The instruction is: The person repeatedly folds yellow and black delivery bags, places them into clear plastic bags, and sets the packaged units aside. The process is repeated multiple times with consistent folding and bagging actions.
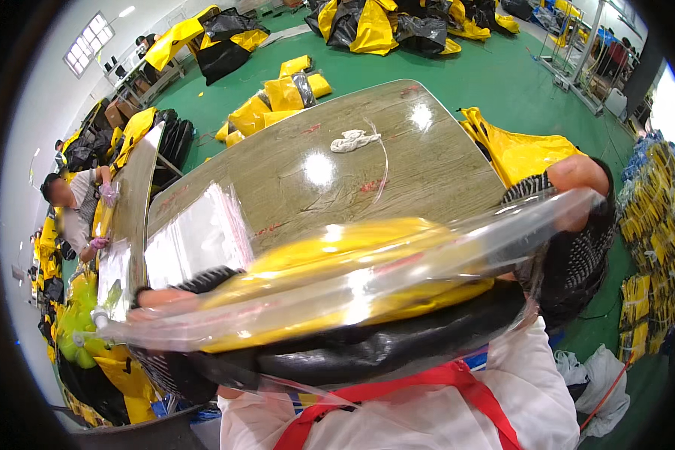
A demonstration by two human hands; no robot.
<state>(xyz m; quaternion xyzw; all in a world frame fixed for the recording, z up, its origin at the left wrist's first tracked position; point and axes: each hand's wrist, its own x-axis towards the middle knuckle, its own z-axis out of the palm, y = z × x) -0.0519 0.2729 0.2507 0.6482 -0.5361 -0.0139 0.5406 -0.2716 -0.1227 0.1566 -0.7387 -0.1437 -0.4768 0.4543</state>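
Between my hands, close in front of my body, is a clear plastic bag (360,292) with a folded yellow and black sheet (397,341) inside it. My left hand (169,298), in a dark patterned fingerless glove, grips the bag's left end. At the other end, my right hand (577,187) is closed on the bag's upper corner; its glove is dark with pale dots. The bag's upper edge is stretched taut between the hands, slanting up to the right. Motion and glare smear the plastic, and part of my left hand is hidden behind it.
On the brown table lie a stack of clear bags (199,232) and a crumpled white cloth (354,140). Yellow bundles (281,97) rest on the green floor beyond. A person (82,199) works at a side table on the left. Stacked yellow packs (656,232) stand at right.
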